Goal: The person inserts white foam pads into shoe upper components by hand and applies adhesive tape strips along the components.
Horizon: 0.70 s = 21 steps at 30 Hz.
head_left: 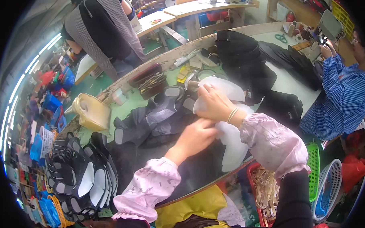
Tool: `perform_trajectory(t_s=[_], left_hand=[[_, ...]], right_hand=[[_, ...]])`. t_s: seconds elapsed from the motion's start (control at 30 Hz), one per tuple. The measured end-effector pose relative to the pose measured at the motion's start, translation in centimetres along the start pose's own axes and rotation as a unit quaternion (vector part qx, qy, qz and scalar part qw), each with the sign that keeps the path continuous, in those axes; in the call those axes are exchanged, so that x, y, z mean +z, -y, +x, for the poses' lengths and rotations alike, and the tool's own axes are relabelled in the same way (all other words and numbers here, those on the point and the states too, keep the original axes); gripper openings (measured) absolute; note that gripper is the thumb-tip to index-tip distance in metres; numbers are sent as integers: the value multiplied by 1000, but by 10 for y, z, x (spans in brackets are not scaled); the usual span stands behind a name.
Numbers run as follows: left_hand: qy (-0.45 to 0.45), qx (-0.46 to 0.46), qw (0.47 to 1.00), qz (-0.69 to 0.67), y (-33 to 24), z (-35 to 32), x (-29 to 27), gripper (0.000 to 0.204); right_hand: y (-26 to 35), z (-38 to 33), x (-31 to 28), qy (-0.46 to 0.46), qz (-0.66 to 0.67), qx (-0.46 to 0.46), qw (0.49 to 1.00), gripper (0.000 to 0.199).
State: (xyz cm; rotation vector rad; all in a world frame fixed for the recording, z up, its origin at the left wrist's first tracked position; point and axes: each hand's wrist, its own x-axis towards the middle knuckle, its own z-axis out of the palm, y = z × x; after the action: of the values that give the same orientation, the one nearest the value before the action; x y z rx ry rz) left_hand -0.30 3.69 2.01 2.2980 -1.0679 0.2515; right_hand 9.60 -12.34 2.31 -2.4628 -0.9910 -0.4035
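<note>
Over the middle of the workbench, my right hand is closed, its fingers pinching a thin white curved sheet piece. Just below it, my left hand has curled fingers that reach the edge of another white curved piece; whether they grip it is hidden. Both forearms wear pink, dark-stained sleeve covers. Left of my hands lie black shoe-upper-like parts with grey patches. More such black parts are stacked at the near left, some with white pieces on them.
A cream glue jug stands at the left, a box of tools behind. Black piles fill the far right. Below the bench edge are a red basket of pale strips and a green basket. A person sits right.
</note>
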Motion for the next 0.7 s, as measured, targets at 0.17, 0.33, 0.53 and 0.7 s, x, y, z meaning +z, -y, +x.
perform_trajectory(t_s=[0.17,0.33,0.53,0.7], left_hand=[[-249,-247,930,-105,22,3,-19,28],[-103,-224,965,90,45,4,-18,20],[-144,-247,955,73,36,18,-11,20],[-89,-249,947,184,32,16,-5,31]], right_hand=[[1,-8,-5,-15,73,37,997,60],[5,-5,-3,-46,124,14,991,40],[-5,-18,-18,-80,247,65,963,22],[-3,-12,-35,-171,507,131,835,20]])
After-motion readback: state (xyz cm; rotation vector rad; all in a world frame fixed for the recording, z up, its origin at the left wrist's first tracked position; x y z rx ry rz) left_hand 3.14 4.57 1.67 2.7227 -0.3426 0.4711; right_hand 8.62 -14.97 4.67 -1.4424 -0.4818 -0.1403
